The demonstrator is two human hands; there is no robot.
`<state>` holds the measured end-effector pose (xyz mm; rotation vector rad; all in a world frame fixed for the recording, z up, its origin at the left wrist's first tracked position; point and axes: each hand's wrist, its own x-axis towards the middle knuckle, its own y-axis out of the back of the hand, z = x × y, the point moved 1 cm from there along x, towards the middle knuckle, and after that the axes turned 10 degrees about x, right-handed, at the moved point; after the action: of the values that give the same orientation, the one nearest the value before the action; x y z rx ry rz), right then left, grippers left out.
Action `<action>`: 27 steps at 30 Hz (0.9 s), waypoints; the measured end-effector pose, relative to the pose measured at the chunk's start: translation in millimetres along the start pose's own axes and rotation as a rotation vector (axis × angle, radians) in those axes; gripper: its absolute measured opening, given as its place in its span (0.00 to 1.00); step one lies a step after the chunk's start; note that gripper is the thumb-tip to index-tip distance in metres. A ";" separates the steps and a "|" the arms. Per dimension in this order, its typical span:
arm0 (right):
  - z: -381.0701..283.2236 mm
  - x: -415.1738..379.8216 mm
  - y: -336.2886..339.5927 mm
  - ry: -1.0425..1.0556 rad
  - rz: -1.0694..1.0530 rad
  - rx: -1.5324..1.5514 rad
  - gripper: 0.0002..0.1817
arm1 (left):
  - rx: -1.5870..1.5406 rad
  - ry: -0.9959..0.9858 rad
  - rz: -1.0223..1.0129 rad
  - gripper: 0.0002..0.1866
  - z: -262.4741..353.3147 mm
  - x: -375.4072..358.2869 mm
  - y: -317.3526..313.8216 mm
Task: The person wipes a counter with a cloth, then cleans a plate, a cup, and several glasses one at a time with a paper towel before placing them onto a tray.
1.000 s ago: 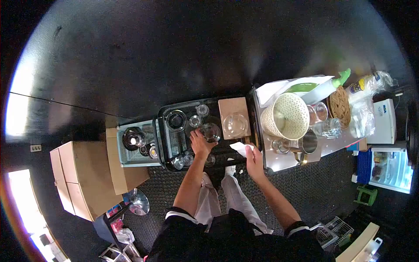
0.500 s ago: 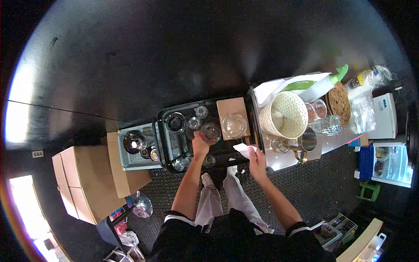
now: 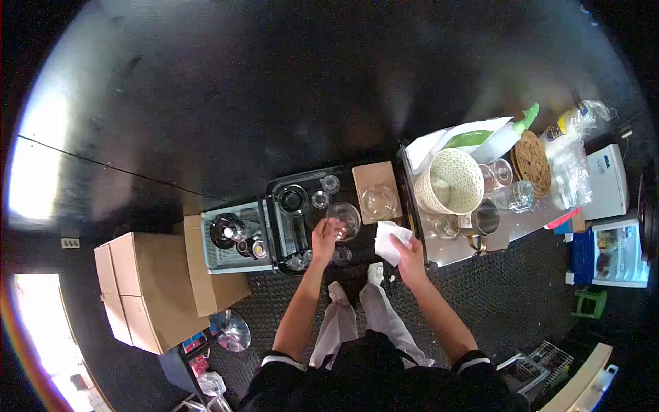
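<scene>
My left hand [image 3: 325,241] is closed, with its fingers over the near left edge of a round clear glass vessel [image 3: 348,220] above the black tray [image 3: 272,248]. In my right hand [image 3: 410,261] is a crumpled white wipe, paper or cloth [image 3: 391,240], more spread out than a moment ago. Near the left hand in the tray stand small clear glasses [image 3: 330,183] and a dark-based round glass piece [image 3: 293,200]. Close to the wipe, a round glass [image 3: 378,203] rests on a wooden board [image 3: 371,174].
A grey crate [image 3: 211,259] with glassware sits at the left, beside cardboard boxes [image 3: 161,281]. At the right, a table holds a cream perforated basket [image 3: 439,199], glass jars [image 3: 523,192], a metal mug [image 3: 487,217] and a spray bottle [image 3: 504,137]. A small open fridge [image 3: 621,254] stands farther right.
The view has shifted, moving the scene right and down. The glass vessel appears slightly nearer to me with my left hand. The wipe in my right hand now shows a broader face.
</scene>
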<state>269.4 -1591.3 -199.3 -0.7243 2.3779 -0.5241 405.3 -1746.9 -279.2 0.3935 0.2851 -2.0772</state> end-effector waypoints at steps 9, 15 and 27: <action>-9.2 -35.2 -113.2 0.940 -0.400 -0.929 0.19 | -0.036 -0.050 -0.050 0.15 100.1 -101.5 -16.9; -31.1 -95.4 -125.7 1.074 -0.826 -1.161 0.33 | -0.538 -0.178 -0.133 0.17 139.2 -138.0 11.2; -60.0 -156.4 -167.7 1.226 -0.811 -1.051 0.23 | -0.293 -0.270 -0.259 0.17 189.4 -197.6 44.5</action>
<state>399.1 -1615.3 -2.3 -2.4470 3.3586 0.1760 508.0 -1681.4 -30.1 -0.1064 0.4897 -2.2651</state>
